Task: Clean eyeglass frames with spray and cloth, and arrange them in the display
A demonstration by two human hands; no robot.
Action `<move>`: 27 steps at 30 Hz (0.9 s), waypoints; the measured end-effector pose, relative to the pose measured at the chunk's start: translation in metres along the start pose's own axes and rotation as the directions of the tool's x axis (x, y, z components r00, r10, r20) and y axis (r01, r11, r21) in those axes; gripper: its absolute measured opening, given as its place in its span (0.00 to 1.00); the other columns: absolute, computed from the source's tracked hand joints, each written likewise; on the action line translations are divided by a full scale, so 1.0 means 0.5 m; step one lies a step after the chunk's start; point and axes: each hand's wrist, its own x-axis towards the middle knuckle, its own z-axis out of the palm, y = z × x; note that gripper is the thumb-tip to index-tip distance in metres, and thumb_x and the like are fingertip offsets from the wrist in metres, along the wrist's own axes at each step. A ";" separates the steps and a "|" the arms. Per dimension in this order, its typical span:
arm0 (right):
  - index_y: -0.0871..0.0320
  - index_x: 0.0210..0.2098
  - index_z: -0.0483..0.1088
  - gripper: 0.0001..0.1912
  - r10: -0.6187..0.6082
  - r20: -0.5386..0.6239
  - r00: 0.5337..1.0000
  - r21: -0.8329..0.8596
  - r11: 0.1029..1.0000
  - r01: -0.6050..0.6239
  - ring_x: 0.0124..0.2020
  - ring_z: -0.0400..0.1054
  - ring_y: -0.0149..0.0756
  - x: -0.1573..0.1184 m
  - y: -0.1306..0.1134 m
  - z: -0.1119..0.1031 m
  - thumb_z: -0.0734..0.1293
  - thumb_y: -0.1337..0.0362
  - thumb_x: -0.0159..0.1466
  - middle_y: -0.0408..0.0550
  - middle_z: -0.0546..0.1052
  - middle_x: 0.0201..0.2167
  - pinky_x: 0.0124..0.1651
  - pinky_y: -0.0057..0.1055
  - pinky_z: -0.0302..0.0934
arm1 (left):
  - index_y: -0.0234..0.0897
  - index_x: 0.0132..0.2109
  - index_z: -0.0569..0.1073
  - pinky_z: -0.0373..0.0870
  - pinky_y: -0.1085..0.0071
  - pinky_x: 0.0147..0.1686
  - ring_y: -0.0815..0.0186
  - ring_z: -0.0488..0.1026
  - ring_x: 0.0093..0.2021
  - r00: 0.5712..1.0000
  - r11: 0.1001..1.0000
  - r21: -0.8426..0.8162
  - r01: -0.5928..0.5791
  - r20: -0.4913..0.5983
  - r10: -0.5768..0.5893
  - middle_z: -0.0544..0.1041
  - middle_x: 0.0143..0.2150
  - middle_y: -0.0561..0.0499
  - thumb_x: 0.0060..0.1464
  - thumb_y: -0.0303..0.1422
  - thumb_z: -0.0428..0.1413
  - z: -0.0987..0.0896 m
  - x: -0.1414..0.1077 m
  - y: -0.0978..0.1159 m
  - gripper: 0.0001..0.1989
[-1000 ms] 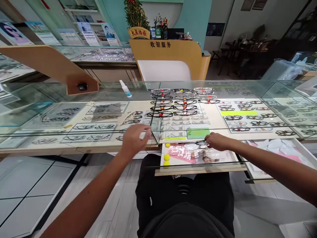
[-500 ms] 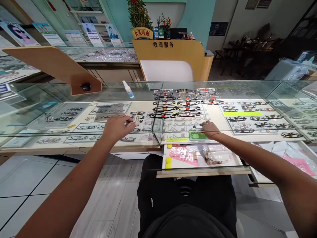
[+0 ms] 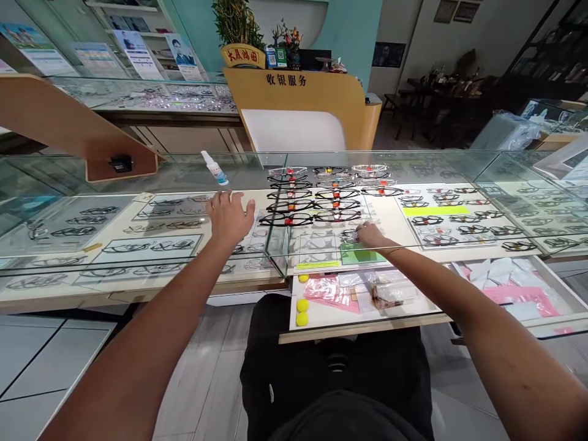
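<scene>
And there's the far end of the shop: a honey-wood cashier counter against a teal wall, a white chair back just in front of it. Off to the far left, a glass display case runs beneath posters. Far right, a dark wooden table with stools sits below framed pictures, and pale grey plank-look tiles cover the near floor.

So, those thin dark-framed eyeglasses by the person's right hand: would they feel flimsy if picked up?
The dark-framed eyeglasses by the right hand probably weigh little for their size, given their slim rims. Their thin arms look easy to bend, so fairly fragile. On the flat cream display board they'd likely slide, not roll.
</scene>
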 end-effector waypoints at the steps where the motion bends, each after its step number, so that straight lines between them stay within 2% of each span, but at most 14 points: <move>1: 0.58 0.64 0.75 0.22 0.001 0.003 1.000 0.003 1.000 -0.001 0.60 0.77 0.48 0.003 0.001 0.007 0.73 0.54 0.76 0.57 0.78 0.64 0.62 0.52 0.76 | 0.29 0.69 0.73 0.45 0.41 0.78 0.40 0.54 0.81 1.000 1.000 0.002 -0.023 -0.017 0.023 0.67 0.77 0.27 0.74 0.46 0.46 0.009 0.000 -0.003 0.30; 6: 0.57 0.64 0.75 0.22 -0.006 0.030 1.000 0.025 1.000 0.006 0.60 0.77 0.48 0.015 0.012 0.045 0.73 0.54 0.76 0.57 0.78 0.64 0.62 0.52 0.76 | 0.25 0.68 0.72 0.44 0.40 0.78 0.42 0.55 0.79 0.999 1.000 -0.017 -0.025 -0.041 0.025 0.69 0.74 0.28 0.75 0.43 0.49 0.029 0.028 -0.026 0.28; 10: 0.57 0.64 0.76 0.21 -0.013 0.035 0.999 0.041 0.999 0.011 0.62 0.76 0.49 0.013 0.023 0.052 0.73 0.54 0.76 0.57 0.78 0.65 0.64 0.53 0.75 | 0.23 0.67 0.71 0.47 0.40 0.76 0.42 0.59 0.76 1.000 1.000 -0.019 0.002 -0.022 -0.003 0.70 0.72 0.28 0.74 0.43 0.52 0.035 0.048 -0.032 0.28; 13: 0.57 0.63 0.76 0.21 0.004 0.013 1.000 0.049 0.999 -0.004 0.67 0.72 0.53 -0.006 0.025 0.047 0.72 0.54 0.76 0.58 0.75 0.68 0.69 0.56 0.69 | 0.22 0.68 0.71 0.48 0.41 0.75 0.43 0.59 0.75 0.999 1.000 -0.013 0.019 -0.027 -0.019 0.70 0.71 0.27 0.74 0.45 0.51 0.035 0.050 -0.028 0.30; 17: 0.63 0.58 0.82 0.18 0.019 -0.028 0.999 0.055 0.998 -0.017 0.71 0.63 0.60 -0.046 0.009 0.044 0.68 0.61 0.76 0.67 0.75 0.69 0.71 0.50 0.60 | 0.22 0.67 0.71 0.49 0.42 0.75 0.43 0.60 0.73 0.999 1.000 -0.011 0.028 -0.018 -0.028 0.70 0.71 0.28 0.72 0.45 0.51 0.033 0.049 -0.023 0.31; 23: 0.66 0.58 0.83 0.20 0.022 -0.075 0.997 0.046 0.999 -0.018 0.69 0.62 0.61 -0.085 -0.024 0.056 0.67 0.63 0.74 0.71 0.76 0.67 0.71 0.49 0.57 | 0.21 0.67 0.71 0.50 0.41 0.74 0.42 0.61 0.72 0.999 0.999 -0.024 0.034 -0.038 -0.035 0.70 0.71 0.27 0.71 0.48 0.53 0.033 0.048 -0.025 0.33; 27: 0.68 0.59 0.83 0.20 0.013 -0.084 0.996 0.052 0.999 -0.009 0.69 0.63 0.61 -0.093 -0.023 0.062 0.66 0.66 0.74 0.71 0.74 0.70 0.69 0.50 0.59 | 0.20 0.66 0.72 0.51 0.40 0.74 0.42 0.63 0.71 0.999 0.998 -0.030 0.046 -0.020 -0.047 0.71 0.69 0.26 0.71 0.48 0.54 0.028 0.046 -0.022 0.33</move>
